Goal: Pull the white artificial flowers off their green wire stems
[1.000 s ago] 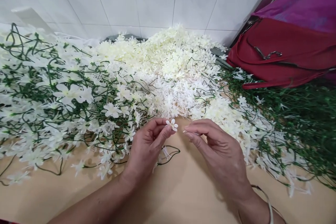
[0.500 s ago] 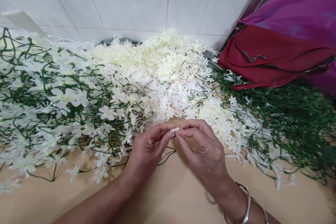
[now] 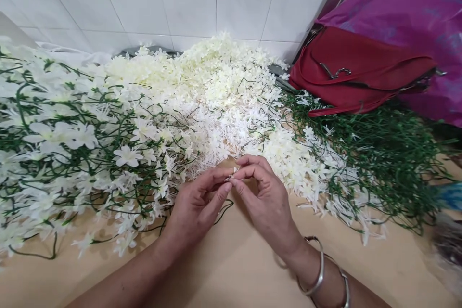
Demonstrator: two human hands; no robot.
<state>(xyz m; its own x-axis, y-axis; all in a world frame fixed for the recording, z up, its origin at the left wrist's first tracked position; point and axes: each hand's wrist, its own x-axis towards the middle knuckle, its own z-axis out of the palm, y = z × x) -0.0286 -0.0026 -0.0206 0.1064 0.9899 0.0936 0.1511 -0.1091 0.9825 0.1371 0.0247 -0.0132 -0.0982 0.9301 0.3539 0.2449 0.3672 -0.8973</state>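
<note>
My left hand [image 3: 198, 204] and my right hand [image 3: 265, 197] meet fingertip to fingertip above the tabletop. Pinched between both sets of fingers is a small white artificial flower [image 3: 235, 170], mostly covered by the fingertips. A dark green stem [image 3: 225, 211] curves out below my left hand; whether it joins the flower I cannot tell. Just beyond the hands lie thin white stamen pieces [image 3: 205, 139] and a heap of loose cream blossoms [image 3: 216, 72]. Left of my left hand spreads a large pile of white flowers on green stems [image 3: 90, 154].
More cream blossoms [image 3: 288, 154] lie right of my hands, beside a mass of green stems [image 3: 393, 159]. A red handbag [image 3: 361, 67] rests on those stems, against a purple cloth or bag [image 3: 407, 5]. A white tiled wall [image 3: 191, 0] closes off the back.
The view has shifted slightly, so the piles and bag appear further left. My fingertips have drawn closer over the flower, and less of it shows.
</note>
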